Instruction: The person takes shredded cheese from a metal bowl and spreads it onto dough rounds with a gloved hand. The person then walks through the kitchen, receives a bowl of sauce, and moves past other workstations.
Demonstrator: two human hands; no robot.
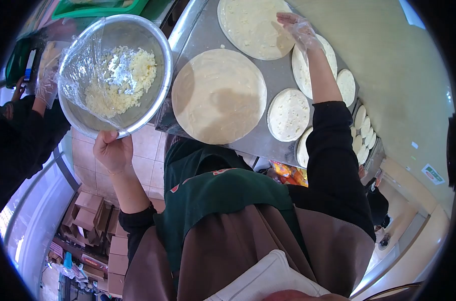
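Note:
My left hand (113, 153) grips the near rim of a metal bowl (165, 65), thumb on the edge. Shredded white cheese (137, 72) lies in it, partly under crumpled plastic wrap (80, 75). My right hand (299, 31), in a clear plastic glove, reaches over the right edge of a far round dough base (253, 25) with small white bits on it. Its fingers are stretched out, and the palm side is hidden. A large, smooth dough base (220, 95) lies nearer me. Smaller bases, including a dimpled one (288, 115), sit under and beside my right arm.
The bases rest on a grey metal table (198, 37). Several small dough rounds (363, 130) lie at its right end. A co-worker's gloved hand (47, 83) is beyond the bowl at left. A green tray (100, 9) stands at the back; cardboard boxes (90, 210) are stacked lower left.

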